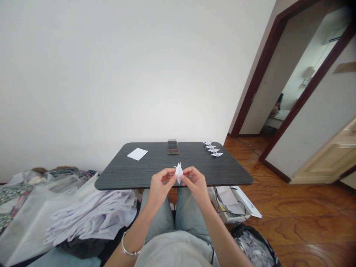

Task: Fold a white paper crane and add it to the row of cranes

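A small white origami crane (178,172) is held upright just over the near edge of the dark table (155,163). My left hand (161,183) pinches its left side between thumb and fingers. From the other side, my right hand (195,182) grips it the same way. Several finished paper cranes (213,150) stand in a slanting row at the table's far right. A stack or sheet of square white paper (137,154) lies on the far left part of the tabletop.
A phone-like dark object on a stand (172,147) is at the table's back middle. Folded clothes (94,213) are piled to the left. On the right floor are a box with cables (232,204) and a black-lined bin (254,244) of paper scraps.
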Tool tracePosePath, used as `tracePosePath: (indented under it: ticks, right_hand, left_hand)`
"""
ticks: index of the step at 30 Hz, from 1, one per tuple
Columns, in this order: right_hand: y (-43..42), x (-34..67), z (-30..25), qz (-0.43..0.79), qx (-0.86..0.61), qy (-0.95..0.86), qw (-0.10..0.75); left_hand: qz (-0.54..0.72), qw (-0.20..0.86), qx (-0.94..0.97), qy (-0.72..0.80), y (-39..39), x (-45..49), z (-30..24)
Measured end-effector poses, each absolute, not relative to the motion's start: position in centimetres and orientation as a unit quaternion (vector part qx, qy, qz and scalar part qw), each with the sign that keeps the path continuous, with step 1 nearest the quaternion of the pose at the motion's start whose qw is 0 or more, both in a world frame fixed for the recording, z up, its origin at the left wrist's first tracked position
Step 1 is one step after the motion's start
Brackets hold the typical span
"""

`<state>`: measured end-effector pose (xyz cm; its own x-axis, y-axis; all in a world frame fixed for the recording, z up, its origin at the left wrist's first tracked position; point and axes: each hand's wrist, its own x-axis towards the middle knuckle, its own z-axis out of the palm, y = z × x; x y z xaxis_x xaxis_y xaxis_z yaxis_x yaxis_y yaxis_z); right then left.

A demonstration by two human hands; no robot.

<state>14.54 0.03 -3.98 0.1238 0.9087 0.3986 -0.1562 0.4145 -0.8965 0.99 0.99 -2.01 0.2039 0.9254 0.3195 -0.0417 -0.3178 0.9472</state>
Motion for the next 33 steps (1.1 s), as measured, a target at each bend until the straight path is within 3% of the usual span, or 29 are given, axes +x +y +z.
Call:
tracePosePath:
  ticks: [33]
  right_hand:
    - [-0.28, 14.27, -3.43, 0.461, -0.297, -0.499, 0.671]
  left_hand:
    - [0.548, 0.498, 0.597, 0.31, 0.74, 1.14, -1.55]
